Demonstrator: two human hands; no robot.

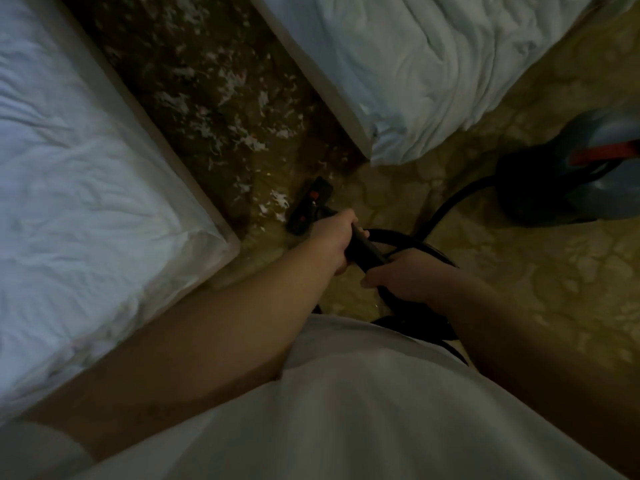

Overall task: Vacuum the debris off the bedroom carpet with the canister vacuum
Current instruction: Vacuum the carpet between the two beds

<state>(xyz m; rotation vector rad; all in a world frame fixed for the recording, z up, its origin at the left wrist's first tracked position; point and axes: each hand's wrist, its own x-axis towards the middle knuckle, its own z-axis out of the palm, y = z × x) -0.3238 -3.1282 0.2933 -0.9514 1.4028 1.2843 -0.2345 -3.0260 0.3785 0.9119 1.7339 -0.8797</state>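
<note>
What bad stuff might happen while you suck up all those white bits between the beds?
1. The hose loops on the carpet close to the person, so it might trip them.
2. The white bits are many and some look big, so they might clog the head.
3. The canister sits past the corner of the right bed, so it could snag there if it is pulled along.

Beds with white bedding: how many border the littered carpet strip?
2. One white-sheeted bed lies left of the brown carpet strip strewn with white scraps; the other white-sheeted bed lies right of it. More may sit outside the frame.
</note>
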